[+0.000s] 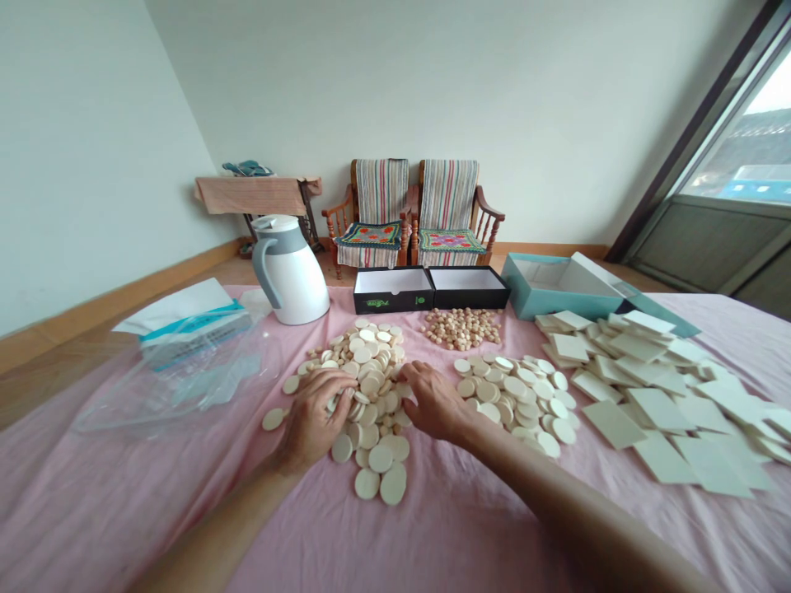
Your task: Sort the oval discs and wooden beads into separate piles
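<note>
A heap of pale round wooden discs [381, 455] lies in front of me, with small round beads showing among them. My left hand [316, 416] is at the heap's left side, its fingers curled and thumb bent round a few wooden discs. On the right edge of the same heap rests my right hand [434, 403], fingertips touching the discs and thumb apart from the fingers; nothing shows in its grasp. A second pile of wooden discs [522, 395] is just right of that hand. Beyond it lies a pile of small wooden beads [462, 328].
Square wooden tiles [661, 408] are heaped at the right beside a blue-green box [537, 288]. Two black open boxes [395, 303] stand at the back. A white jug [300, 276] and clear plastic bags [185, 387] are on the left of the pink cloth [470, 527].
</note>
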Motion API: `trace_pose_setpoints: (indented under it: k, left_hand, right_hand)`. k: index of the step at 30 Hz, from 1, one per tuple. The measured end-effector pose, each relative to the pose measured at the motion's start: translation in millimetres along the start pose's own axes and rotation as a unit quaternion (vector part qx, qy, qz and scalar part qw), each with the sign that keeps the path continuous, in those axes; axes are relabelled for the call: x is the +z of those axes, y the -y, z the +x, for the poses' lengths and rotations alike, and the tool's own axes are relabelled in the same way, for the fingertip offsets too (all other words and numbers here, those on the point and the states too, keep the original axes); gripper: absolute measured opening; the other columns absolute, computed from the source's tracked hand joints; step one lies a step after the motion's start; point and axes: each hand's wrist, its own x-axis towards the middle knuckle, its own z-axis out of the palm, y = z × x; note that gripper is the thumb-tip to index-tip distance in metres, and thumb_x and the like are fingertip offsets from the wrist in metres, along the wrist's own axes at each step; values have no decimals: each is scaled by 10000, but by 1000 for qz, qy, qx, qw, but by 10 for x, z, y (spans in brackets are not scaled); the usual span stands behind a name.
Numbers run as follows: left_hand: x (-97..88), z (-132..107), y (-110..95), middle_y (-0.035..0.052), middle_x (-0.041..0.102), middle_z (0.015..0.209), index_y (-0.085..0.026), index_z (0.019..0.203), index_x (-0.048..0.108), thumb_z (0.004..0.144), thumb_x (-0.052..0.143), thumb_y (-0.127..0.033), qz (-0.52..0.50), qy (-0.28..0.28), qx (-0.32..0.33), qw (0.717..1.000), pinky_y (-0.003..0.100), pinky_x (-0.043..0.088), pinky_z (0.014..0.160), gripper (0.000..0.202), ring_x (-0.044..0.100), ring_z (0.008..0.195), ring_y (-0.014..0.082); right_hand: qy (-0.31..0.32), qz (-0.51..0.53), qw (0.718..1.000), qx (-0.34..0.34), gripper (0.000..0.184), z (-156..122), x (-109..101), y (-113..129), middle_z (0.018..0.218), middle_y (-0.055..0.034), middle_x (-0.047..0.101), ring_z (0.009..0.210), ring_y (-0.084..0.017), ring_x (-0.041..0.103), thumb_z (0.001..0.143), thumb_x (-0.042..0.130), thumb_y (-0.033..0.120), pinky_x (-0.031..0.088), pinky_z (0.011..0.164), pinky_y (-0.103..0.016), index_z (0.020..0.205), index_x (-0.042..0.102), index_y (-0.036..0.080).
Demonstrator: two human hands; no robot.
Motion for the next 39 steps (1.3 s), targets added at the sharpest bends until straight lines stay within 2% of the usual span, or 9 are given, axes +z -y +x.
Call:
trace_pose_setpoints:
  k: [7, 11, 15, 18, 21, 26, 32, 36, 39]
  left_hand:
    - [-11, 17, -11, 49, 672, 896, -178, 889, 653, 860, 508, -140, 4, -2, 5, 1000, 342, 455, 872, 153, 593, 924, 186]
    - [-11, 19, -8, 56, 669, 910, -173, 891, 652, 861, 502, -140, 3, 1, 6, 1000, 346, 456, 875, 157, 592, 935, 189]
    - [-9, 22, -16, 54, 670, 898, -172, 885, 650, 857, 499, -142, 5, 0, 9, 1000, 344, 458, 873, 156, 596, 921, 187]
    - [-8, 20, -23, 53, 671, 895, -174, 891, 648, 855, 499, -145, 6, -2, 9, 1000, 339, 460, 869, 156, 599, 917, 186]
    - [-8, 18, -18, 54, 671, 893, -173, 893, 647, 856, 500, -143, 4, -4, 7, 1000, 342, 460, 868, 155, 598, 918, 188]
    - [-13, 6, -1, 53, 671, 911, -179, 906, 652, 862, 505, -149, -6, 2, -7, 1000, 343, 456, 876, 157, 591, 935, 187]
    - [-22, -3, -1, 56, 669, 912, -180, 904, 647, 861, 508, -146, 6, -3, -11, 1000, 339, 454, 863, 149, 588, 935, 190]
    - [-32, 7, -11, 56, 669, 910, -177, 905, 648, 856, 507, -138, 5, -2, -6, 1000, 335, 457, 862, 155, 592, 931, 188]
    - [-40, 16, -22, 56, 672, 905, -175, 903, 650, 856, 506, -139, 6, -5, -2, 1000, 338, 460, 862, 156, 595, 926, 188]
  right_hand:
    - [-39, -62, 997, 18, 166, -156, -133, -3, 889, -78, 574, 837, -192, 516, 753, 497, 100, 376, 722, -284, 907, 517, 160]
    - [-84, -98, 989, 66, 138, -423, -425, -268, 869, -64, 569, 796, -181, 511, 772, 493, 117, 362, 710, -280, 894, 529, 172]
    - [-122, -178, 965, 149, 157, -701, -732, -601, 884, -83, 586, 804, -211, 519, 784, 508, 173, 354, 688, -305, 934, 556, 168]
    - [-149, -215, 949, 175, 176, -774, -841, -670, 916, -105, 588, 863, -244, 524, 798, 507, 196, 368, 722, -333, 960, 568, 168]
    - [-138, -150, 970, 135, 187, -656, -779, -530, 963, -97, 583, 862, -225, 538, 803, 497, 167, 389, 725, -323, 976, 566, 182]
    - [-79, 21, 996, 23, 243, -200, -381, -223, 1008, -83, 584, 887, -186, 562, 789, 534, 142, 427, 777, -309, 1030, 541, 171]
    - [-70, 19, 997, 27, 166, 213, 25, -47, 916, -84, 606, 845, -186, 568, 799, 542, 180, 425, 753, -294, 963, 547, 154]
    - [-87, 12, 996, 22, 116, 234, 77, -10, 844, -72, 597, 794, -174, 554, 802, 486, 131, 412, 720, -276, 903, 539, 153]
    - [-108, 1, 994, 16, 140, 93, -53, -84, 849, -68, 582, 804, -178, 538, 780, 488, 114, 405, 708, -272, 902, 536, 162]
